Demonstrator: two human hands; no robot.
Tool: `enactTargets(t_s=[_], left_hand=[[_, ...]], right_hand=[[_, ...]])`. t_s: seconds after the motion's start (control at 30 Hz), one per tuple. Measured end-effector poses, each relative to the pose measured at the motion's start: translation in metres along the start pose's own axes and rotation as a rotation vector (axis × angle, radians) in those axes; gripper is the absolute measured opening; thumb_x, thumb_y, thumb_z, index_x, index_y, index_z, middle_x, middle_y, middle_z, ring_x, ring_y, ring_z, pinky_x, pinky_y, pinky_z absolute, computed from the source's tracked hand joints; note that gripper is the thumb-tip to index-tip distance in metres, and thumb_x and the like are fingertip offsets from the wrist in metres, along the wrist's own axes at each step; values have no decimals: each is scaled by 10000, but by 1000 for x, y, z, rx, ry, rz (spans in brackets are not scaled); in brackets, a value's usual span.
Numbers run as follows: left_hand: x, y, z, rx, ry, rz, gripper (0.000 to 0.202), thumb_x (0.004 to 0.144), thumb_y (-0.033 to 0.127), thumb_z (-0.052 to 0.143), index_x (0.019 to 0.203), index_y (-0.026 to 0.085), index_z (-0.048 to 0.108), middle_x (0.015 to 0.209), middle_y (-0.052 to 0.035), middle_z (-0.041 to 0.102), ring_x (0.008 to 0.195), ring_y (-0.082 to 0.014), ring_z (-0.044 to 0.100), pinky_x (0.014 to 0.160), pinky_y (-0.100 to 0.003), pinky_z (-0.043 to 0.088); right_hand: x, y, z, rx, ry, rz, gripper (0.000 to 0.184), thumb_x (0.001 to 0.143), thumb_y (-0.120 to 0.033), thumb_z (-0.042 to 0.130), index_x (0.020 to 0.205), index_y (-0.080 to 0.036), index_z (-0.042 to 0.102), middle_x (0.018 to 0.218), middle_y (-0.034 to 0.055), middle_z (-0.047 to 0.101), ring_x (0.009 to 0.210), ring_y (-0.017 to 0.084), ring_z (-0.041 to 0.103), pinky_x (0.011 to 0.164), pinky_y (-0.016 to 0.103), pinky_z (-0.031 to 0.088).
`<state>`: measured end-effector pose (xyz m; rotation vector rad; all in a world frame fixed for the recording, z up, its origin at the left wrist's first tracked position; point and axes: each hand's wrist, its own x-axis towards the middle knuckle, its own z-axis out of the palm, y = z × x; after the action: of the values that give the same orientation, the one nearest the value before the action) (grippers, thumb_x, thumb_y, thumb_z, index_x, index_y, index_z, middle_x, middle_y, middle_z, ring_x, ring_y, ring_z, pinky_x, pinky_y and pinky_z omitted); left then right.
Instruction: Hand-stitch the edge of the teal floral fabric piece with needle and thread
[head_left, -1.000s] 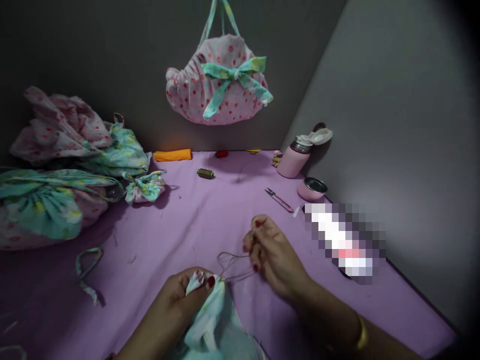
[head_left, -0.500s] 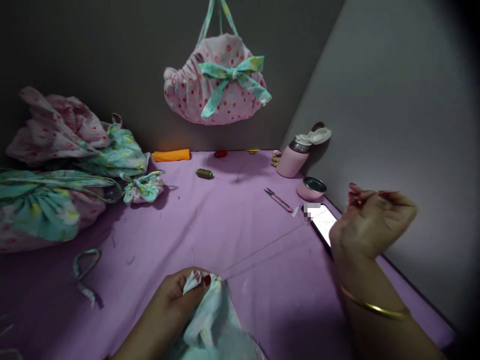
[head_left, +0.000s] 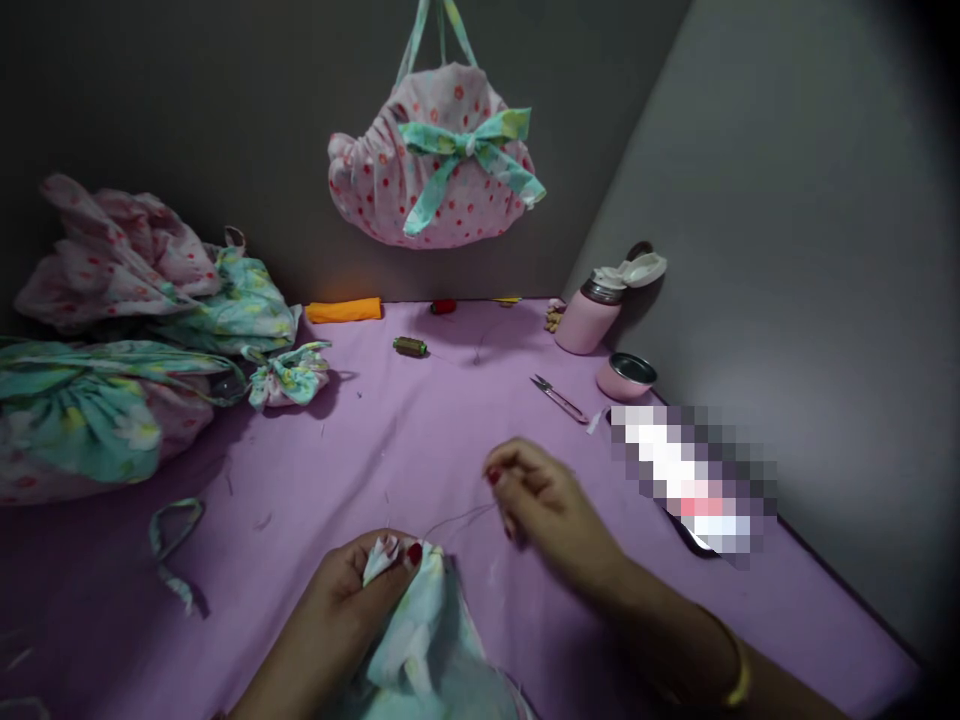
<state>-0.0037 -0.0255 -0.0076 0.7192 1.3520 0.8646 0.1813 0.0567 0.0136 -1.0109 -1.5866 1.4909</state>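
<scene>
My left hand (head_left: 352, 600) pinches the gathered top edge of a pale green floral cloth (head_left: 420, 640) between thumb and fingers, low in the middle of the view. From that edge a thin sewing thread (head_left: 457, 517) runs slackly up to my right hand (head_left: 536, 505). The right thumb and forefinger are pressed together at the thread's end, above the table and right of the cloth. Whether a needle sits between those fingertips I cannot make out.
Thread snips (head_left: 561, 400), a pink cup (head_left: 627, 378), a pink flask (head_left: 589, 318) and a blurred-out phone (head_left: 694, 535) lie to the right. Cloth pouches (head_left: 82, 410) pile up at left. Thread spools (head_left: 410, 347) lie farther back, below a hanging dotted bag (head_left: 442, 190).
My right hand has swung in from the far right towards the cloth, and the taut thread has gone slack. The left hand keeps its hold. The phone is now uncovered.
</scene>
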Motion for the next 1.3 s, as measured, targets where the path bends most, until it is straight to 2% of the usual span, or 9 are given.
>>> enactTargets(t_s=[0.07, 0.17, 0.3, 0.4, 0.5, 0.7, 0.83, 1.0, 1.3], left_hand=[[0, 0, -1, -7, -11, 35, 352, 711, 506, 664, 708, 159, 605, 553, 44, 480, 466, -81, 395, 441, -194, 316], [0, -2, -3, -13, -29, 91, 312, 732, 463, 662, 696, 158, 603, 568, 42, 480, 487, -83, 395, 459, -196, 325], [1, -5, -4, -15, -21, 79, 322, 724, 459, 668, 707, 144, 601, 568, 40, 480, 484, -82, 394, 459, -195, 323], [1, -4, -3, -51, 3, 16, 336, 720, 478, 665, 689, 158, 567, 529, 55, 455, 442, -75, 379, 428, -193, 312], [2, -3, -1, -103, 32, -17, 355, 695, 492, 685, 663, 169, 540, 491, 73, 423, 409, -66, 361, 401, -181, 298], [-1, 1, 1, -138, 28, 7, 302, 709, 445, 697, 684, 161, 597, 529, 46, 498, 447, -71, 416, 437, -180, 353], [-4, 4, 1, -143, 33, -16, 281, 727, 434, 690, 717, 162, 616, 535, 42, 514, 440, -72, 414, 432, -184, 355], [-2, 2, 1, -159, -2, -1, 293, 718, 446, 691, 674, 169, 605, 522, 40, 511, 433, -77, 425, 431, -191, 373], [-1, 2, 1, -153, 11, 4, 288, 737, 421, 678, 652, 166, 575, 549, 31, 534, 446, -75, 430, 453, -192, 373]], right_hand=[[-7, 6, 18, -25, -195, 101, 75, 845, -259, 546, 860, -188, 562, 580, -66, 444, 456, 64, 388, 419, 181, 311], [-12, 13, 28, -114, -309, 151, 94, 808, -256, 593, 787, -164, 594, 603, -44, 470, 524, 74, 388, 473, 196, 306], [-12, 15, 26, -193, -302, 139, 116, 820, -226, 556, 733, -157, 591, 583, -38, 477, 530, 80, 393, 486, 205, 302], [-12, 13, 23, -310, -244, 29, 101, 859, -207, 492, 821, -177, 581, 642, -25, 527, 574, 93, 442, 519, 211, 329], [-14, 11, 20, -417, -173, -66, 124, 892, -208, 429, 852, -187, 544, 616, -34, 500, 550, 94, 437, 505, 213, 330], [-19, 8, 19, -440, -242, -86, 182, 882, -220, 464, 948, -195, 631, 610, -10, 615, 538, 108, 543, 518, 217, 403], [-18, 9, 21, -433, -266, -129, 205, 879, -221, 496, 899, -214, 699, 784, 26, 720, 685, 143, 650, 617, 241, 469], [-20, 12, 21, -425, -282, -166, 249, 891, -201, 488, 1005, -258, 701, 915, 16, 736, 799, 158, 680, 692, 256, 493], [-20, 13, 20, -485, -302, -160, 257, 897, -201, 474, 1014, -245, 699, 913, 21, 735, 791, 158, 680, 686, 253, 481]])
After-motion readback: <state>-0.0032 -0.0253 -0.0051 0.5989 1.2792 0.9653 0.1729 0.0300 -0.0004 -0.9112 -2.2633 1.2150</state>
